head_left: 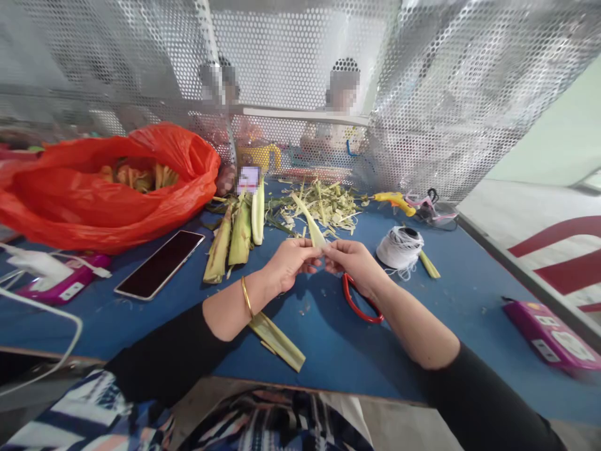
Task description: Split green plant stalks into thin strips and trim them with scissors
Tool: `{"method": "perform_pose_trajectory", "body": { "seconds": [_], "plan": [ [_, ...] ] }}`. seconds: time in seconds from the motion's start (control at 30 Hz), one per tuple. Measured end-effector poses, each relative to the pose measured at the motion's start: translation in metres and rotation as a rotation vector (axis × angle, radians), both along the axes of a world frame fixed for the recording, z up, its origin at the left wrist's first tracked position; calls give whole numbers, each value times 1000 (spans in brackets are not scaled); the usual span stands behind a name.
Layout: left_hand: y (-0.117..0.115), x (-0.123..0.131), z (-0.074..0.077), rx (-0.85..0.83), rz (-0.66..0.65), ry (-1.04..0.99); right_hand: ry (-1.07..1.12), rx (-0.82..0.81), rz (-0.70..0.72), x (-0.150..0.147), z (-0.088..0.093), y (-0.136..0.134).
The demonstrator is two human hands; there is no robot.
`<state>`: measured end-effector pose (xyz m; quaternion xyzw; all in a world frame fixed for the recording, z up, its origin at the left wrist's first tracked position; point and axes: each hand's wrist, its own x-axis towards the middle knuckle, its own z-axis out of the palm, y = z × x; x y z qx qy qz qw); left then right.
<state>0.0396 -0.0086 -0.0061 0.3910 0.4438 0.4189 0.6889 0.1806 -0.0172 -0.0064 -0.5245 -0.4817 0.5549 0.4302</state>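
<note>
**Husk leaf (pixel 313 227) pinched in both hands**

Left hand (pixel 295 258) and right hand (pixel 351 260) nearly closed over the blue table (pixel 328 351), each pinching the leaf's lower end; tip towards eleven o'clock. Judgement: light, even pressure from both sides should limit splitting.

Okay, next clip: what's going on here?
Someone at a blue table is pinching a pale strip of husk between the fingertips of both hands, left hand and right hand close together. Beyond it lies a pile of shredded scraps. Larger husk pieces sit to the left, near a phone; a spool of white string stands to the right.
</note>
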Motion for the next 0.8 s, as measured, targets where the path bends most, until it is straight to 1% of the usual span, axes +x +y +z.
{"method": "perform_pose_trajectory", "body": {
  "seconds": [0.13,0.33,0.43,0.53,0.63,0.7,0.8],
  "plan": [
    [1,-1,-2,-20,-8,-21,45,-26,13,1,-1,0],
    [1,-3,0,35,-32,50,175,-170,107,5,2,1],
    [1,-3,1,36,-34,58,193,-214,130,7,4,1],
    [1,-3,1,33,-20,65,107,-153,103,7,4,1],
    [1,-2,0,44,-3,78,-43,-4,48,4,2,1],
    [1,-2,0,55,-2,92,-90,65,34,3,1,0],
    [1,-2,-1,59,-1,114,-42,43,56,4,-1,1]
  ]
}}
